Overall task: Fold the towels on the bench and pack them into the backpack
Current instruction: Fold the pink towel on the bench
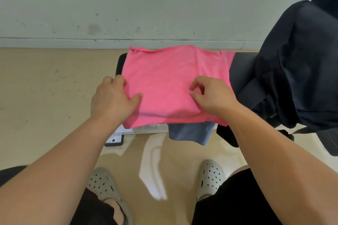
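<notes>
On bench (241, 71), top towel (173, 82) spread over lower towel (190, 133) hanging off front, backpack (296, 64) at right

My pink towel (170, 82) hid most of the grey towel (190, 133) below centre; the right edge cut off the backpack (301, 64).

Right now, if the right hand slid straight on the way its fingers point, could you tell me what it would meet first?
The right hand points leftward across the pink towel, which lies under its fingertips; sliding on, it would probably meet the left hand next, though depth is unclear.
</notes>
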`<action>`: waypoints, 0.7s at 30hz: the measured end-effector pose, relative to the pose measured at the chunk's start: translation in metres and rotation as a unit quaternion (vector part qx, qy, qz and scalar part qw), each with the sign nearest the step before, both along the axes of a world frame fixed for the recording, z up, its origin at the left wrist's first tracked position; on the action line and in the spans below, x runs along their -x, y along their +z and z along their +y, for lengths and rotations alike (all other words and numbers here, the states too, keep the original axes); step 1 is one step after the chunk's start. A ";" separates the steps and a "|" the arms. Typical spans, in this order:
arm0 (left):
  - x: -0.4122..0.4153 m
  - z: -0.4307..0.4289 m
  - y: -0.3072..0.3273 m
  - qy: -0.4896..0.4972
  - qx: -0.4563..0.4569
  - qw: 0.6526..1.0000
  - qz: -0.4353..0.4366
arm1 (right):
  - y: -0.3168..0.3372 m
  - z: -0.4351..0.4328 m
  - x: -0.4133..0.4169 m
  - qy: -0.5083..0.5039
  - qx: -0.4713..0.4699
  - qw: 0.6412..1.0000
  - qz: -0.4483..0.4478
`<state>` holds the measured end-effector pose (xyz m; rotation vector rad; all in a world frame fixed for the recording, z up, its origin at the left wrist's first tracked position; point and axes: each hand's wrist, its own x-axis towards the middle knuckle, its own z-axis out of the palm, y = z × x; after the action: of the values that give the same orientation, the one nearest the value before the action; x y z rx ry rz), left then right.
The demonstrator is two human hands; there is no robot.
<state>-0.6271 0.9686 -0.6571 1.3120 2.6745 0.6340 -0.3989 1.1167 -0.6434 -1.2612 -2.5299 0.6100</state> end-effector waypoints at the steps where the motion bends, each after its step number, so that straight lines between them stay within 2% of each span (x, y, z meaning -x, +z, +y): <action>1: -0.002 -0.002 0.000 0.005 -0.003 1.000 -0.003 | -0.001 0.000 -0.003 0.003 0.004 1.000 0.010; 5: -0.007 -0.009 0.002 0.003 -0.006 1.000 -0.009 | 0.005 0.002 -0.012 -0.022 -0.033 0.997 0.068; 7: -0.008 -0.014 0.002 -0.010 0.005 1.000 -0.007 | 0.005 0.005 -0.019 -0.035 -0.019 0.999 0.034; 9: -0.007 -0.017 0.001 -0.019 0.005 1.000 -0.013 | 0.005 0.003 -0.023 -0.033 0.012 0.999 -0.037; 11: -0.005 -0.018 0.002 -0.017 -0.002 1.000 -0.023 | 0.008 -0.002 -0.019 -0.041 -0.035 0.996 -0.076; 13: 0.000 -0.018 0.003 0.001 0.001 1.000 -0.029 | 0.018 -0.004 -0.001 -0.041 -0.125 0.990 -0.054; 15: 0.004 -0.019 0.006 0.024 0.013 0.999 -0.039 | 0.027 0.000 0.032 0.020 -0.149 0.989 -0.017; 16: 0.005 -0.019 0.007 0.032 0.016 0.998 -0.047 | 0.029 0.002 0.051 0.061 -0.142 0.988 -0.026; 19: 0.010 -0.020 0.006 0.037 0.011 0.997 -0.068 | 0.028 0.009 0.113 0.157 -0.128 0.974 -0.104; 21: 0.015 -0.019 0.004 0.036 0.001 0.996 -0.086 | 0.025 0.011 0.149 0.176 -0.146 0.961 -0.154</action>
<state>-0.6418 0.9498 -0.6529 1.1086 2.5912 0.7174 -0.5480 1.1274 -0.6182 -0.8650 -2.9929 0.0942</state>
